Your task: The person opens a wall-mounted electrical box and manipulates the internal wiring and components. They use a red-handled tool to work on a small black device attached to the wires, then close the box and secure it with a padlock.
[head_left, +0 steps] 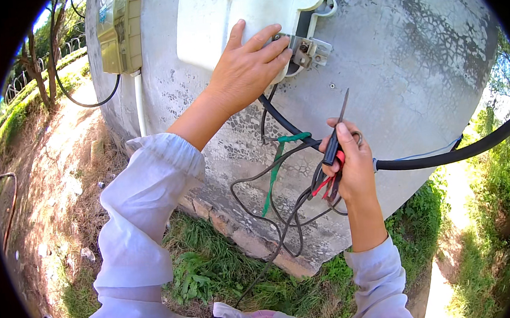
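Observation:
My left hand lies with its fingers spread on the lower part of a white plastic box cover fixed to a grey concrete wall. Beside its fingertips is a clear and metal latch or terminal piece at the box's right edge. My right hand, lower and to the right, is closed round a screwdriver with a dark handle, its thin blade pointing up. Red and dark pieces, perhaps wire ends, show below those fingers; how they are held is partly hidden.
A thick black cable crosses behind my right hand to the box. Thin dark wires hang in loops, with green tape tied near the cable. A yellowish meter box is on the wall's left. Grass grows below.

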